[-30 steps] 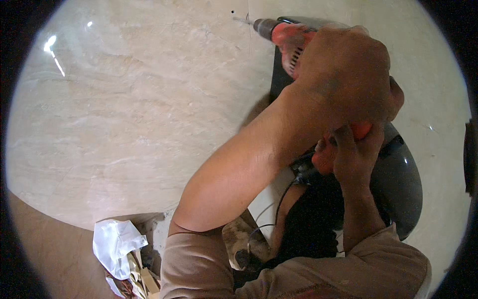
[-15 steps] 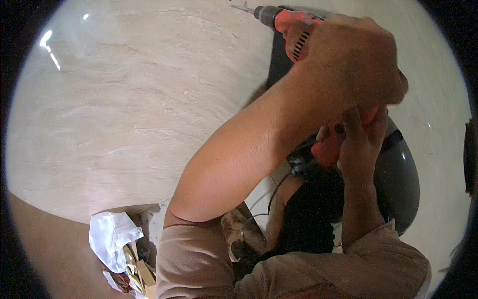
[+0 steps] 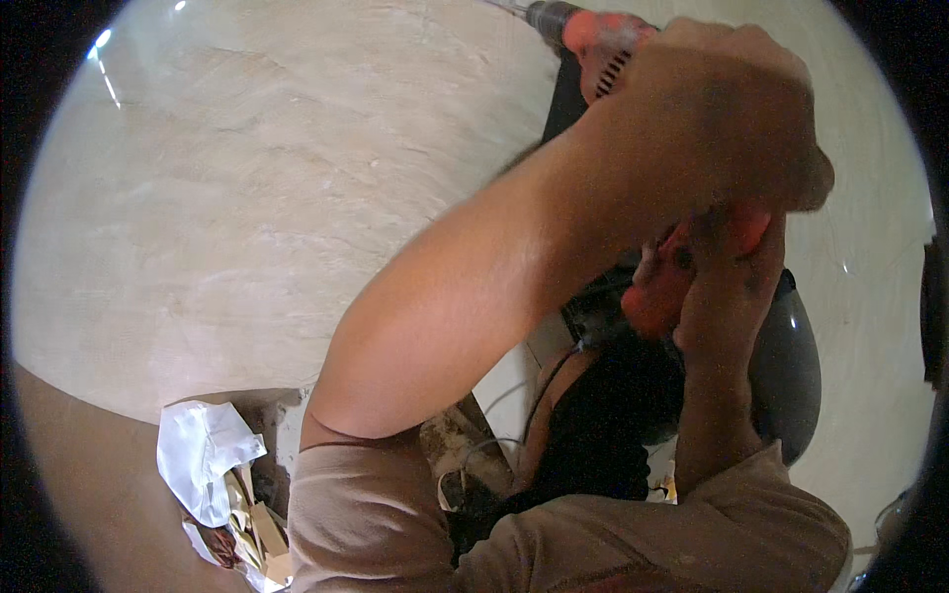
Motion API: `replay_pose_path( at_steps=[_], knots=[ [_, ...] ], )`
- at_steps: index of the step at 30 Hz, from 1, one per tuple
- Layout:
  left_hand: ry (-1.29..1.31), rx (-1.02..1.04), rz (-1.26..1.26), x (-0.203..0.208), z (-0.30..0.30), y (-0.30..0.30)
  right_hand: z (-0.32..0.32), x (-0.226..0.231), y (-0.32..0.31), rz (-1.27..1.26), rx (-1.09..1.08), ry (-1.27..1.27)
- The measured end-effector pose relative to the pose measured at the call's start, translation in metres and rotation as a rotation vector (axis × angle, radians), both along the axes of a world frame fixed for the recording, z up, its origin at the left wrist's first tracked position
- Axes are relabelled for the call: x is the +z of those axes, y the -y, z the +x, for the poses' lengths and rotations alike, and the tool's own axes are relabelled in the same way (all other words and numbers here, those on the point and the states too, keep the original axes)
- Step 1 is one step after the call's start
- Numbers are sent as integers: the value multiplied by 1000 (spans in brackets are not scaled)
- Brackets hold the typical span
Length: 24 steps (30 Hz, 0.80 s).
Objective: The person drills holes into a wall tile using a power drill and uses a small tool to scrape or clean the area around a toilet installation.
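A red power drill (image 3: 596,44) lies across the top of the view, its dark chuck and thin bit pointing to the upper left. My left hand (image 3: 741,109) is closed over the rear of the drill body, my forearm crossing in front of much of the tool. Beneath it, my right hand (image 3: 732,277) is wrapped round the red handle, thumb and fingers partly in shadow. The tip of the bit runs up to the top edge of the picture, so what it touches cannot be made out.
A large pale, marbled surface (image 3: 247,227) fills the left and middle. Under the drill and beside my right arm is a dark glossy object (image 3: 791,376) with a rounded edge. A thin cable (image 3: 539,395) hangs near my legs. Crumpled white plastic (image 3: 206,460) and cardboard scraps (image 3: 267,531) lie at lower left.
The drill and both my hands have shifted slightly to the right, and the bit now sits nearer the top edge. My grip looks the same.
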<state>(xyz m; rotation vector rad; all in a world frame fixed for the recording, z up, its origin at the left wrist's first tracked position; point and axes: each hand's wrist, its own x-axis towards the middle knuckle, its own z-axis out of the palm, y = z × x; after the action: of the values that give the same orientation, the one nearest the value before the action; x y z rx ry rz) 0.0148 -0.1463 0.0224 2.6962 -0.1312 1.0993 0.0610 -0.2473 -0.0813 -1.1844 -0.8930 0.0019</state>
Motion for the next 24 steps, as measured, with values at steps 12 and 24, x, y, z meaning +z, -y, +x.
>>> replay_pose_path(
  at_steps=[12, 24],
  knots=[
    [7, -47, 37, -5, 1, 8, -8, -19, 2, 68, -65, 37],
    [32, -22, 29, -4, 0, 11, -5, -8, 7, 58, 15, -92]
  ],
)
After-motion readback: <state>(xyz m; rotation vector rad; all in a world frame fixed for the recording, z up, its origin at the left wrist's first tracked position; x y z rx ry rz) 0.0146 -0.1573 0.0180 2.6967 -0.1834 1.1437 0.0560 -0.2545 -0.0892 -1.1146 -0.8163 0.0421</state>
